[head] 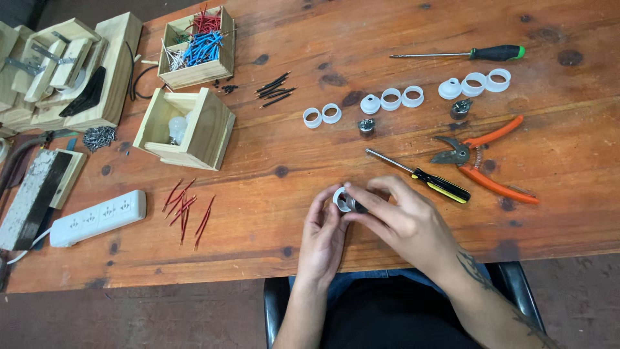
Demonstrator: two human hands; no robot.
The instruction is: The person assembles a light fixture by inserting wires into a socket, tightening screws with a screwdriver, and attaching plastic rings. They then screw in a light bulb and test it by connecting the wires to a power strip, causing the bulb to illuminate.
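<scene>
White ring: gripped by left hand fingers, lower centre.
Metal socket piece: pinched by right hand fingers, pressed against ring.

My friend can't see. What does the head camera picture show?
Two hands, left hand and right hand, hold a small white ring with a dark metal part over a wooden table. Nearby lie a black-and-yellow screwdriver, orange pruning shears and more white rings.

A small white plastic ring with a dark metal insert is pinched between left hand and right hand, lower centre of frame. A black-and-yellow-handled screwdriver lies just above; orange-handled pruning shears are seen at right.
</scene>
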